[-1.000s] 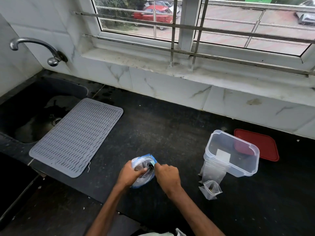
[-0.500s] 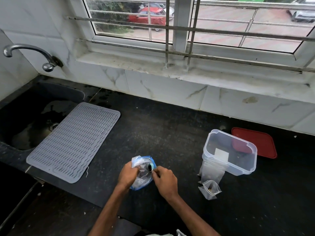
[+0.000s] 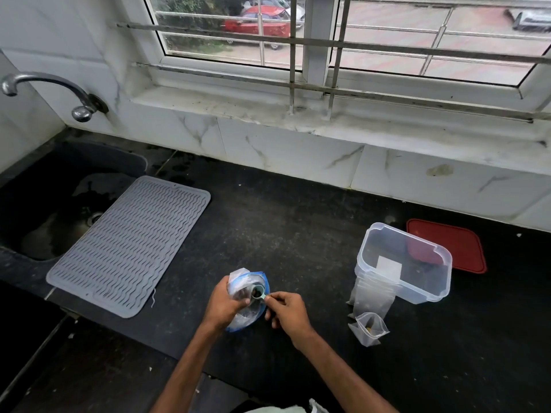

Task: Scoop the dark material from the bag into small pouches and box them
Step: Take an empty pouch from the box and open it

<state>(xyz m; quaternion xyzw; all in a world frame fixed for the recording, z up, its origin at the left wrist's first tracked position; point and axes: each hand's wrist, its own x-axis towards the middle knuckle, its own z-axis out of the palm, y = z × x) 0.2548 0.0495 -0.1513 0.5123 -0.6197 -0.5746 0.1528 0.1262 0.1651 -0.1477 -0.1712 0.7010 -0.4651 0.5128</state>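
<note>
A clear bag with a blue zip edge [image 3: 246, 318] holds dark material near the counter's front edge. My left hand [image 3: 224, 304] grips the bag's mouth and holds it open. My right hand [image 3: 287, 312] pinches the handle of a small pale green scoop [image 3: 258, 292], whose bowl holds dark material just above the bag's mouth. To the right, a small clear pouch [image 3: 369, 328] stands open on the counter, with more empty pouches [image 3: 371, 296] leaning against a clear plastic box [image 3: 403, 260].
A red lid [image 3: 451, 244] lies behind the box by the wall. A grey ribbed mat [image 3: 131, 242] lies on the black counter [image 3: 298, 228] and overhangs the sink [image 3: 44, 210] at the left, under a metal tap [image 3: 50, 90]. A barred window runs along the back.
The scoop has come up out of the bag with dark material in its bowl. My left hand keeps its hold on the bag's mouth. The camera has shifted slightly.
</note>
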